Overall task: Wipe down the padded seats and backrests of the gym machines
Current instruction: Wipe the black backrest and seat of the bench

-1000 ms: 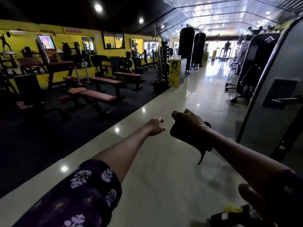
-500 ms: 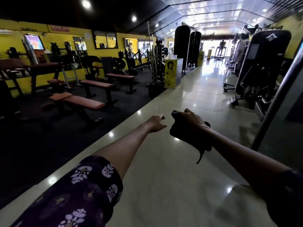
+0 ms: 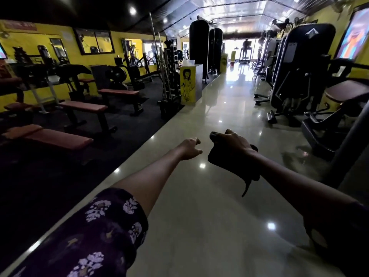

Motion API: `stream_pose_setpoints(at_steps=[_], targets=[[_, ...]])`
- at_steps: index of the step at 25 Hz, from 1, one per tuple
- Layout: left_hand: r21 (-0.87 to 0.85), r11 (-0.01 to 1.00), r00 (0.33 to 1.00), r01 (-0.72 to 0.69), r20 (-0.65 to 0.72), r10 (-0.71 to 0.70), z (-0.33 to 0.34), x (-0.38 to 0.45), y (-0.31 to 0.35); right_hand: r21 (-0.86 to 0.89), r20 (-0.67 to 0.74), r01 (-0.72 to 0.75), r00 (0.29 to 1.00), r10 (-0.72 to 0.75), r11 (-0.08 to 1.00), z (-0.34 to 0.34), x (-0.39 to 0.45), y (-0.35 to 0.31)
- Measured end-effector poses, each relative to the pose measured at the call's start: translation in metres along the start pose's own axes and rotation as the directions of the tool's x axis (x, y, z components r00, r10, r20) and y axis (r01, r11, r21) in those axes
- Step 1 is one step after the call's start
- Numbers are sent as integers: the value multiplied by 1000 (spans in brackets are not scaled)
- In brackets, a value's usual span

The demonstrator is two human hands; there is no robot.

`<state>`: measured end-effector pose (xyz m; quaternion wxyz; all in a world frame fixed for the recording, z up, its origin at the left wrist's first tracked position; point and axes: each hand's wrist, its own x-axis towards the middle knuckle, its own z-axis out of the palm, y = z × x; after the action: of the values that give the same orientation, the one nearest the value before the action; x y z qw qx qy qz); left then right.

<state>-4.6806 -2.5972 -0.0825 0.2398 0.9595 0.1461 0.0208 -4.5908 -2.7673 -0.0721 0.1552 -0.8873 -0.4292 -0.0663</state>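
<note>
Head view: a dark cloth [image 3: 229, 162] is bunched in the right hand [image 3: 233, 143], whose fingers curl round its top edge; the rest of it hangs below the wrist, with a thin strip dangling from its lower corner. The left hand [image 3: 189, 148] is just beside it, to its left and not touching, fingers loosely curled and holding nothing. Both arms reach straight forward over a glossy pale tiled floor [image 3: 199, 226] that reflects the ceiling lights. The left arm wears a dark sleeve with a pale floral print [image 3: 95, 232].

Left of the hands, on black matting, stands a row of flat padded benches with reddish pads: the nearest bench [image 3: 56, 138], a second bench [image 3: 83, 106] beyond it, and a third bench [image 3: 118, 92] farther still. Ahead and to the left of the hands is a rack of upright bars [image 3: 167, 76] beside a yellow stand with a drawn figure [image 3: 187, 84]. Right of the hands and well apart from them is a large black weight machine [image 3: 299, 62] with a padded seat [image 3: 347, 90] next to it. Far ahead, a distant figure is on a treadmill [image 3: 246, 50] against bright light.
</note>
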Motion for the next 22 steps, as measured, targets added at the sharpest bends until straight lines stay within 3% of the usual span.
stream_pose_setpoints(at_steps=[1, 5, 9, 12, 17, 22], targets=[[7, 1000, 1000, 4, 3, -4, 2, 30, -5, -32, -26, 49, 998, -49, 998, 10, 29, 18], [33, 998, 999, 46, 21, -47, -7, 150, -13, 12, 53, -30, 998, 30, 999, 15, 130, 78], [-33, 997, 998, 69, -3, -69, -18, 254, -18, 28, 24, -25, 999, 24, 999, 21, 238, 132], [-36, 993, 994, 111, 21, -110, -17, 333, -36, 16, 110, 11, 994, -13, 1000, 43, 305, 166], [-54, 991, 993, 122, 0, -122, -29, 483, -73, -59, 85, 88, 993, -83, 994, 73, 437, 233], [-78, 989, 991, 129, -12, -131, -61, 643, -98, -43, 34, 73, 997, -71, 996, 89, 584, 295]])
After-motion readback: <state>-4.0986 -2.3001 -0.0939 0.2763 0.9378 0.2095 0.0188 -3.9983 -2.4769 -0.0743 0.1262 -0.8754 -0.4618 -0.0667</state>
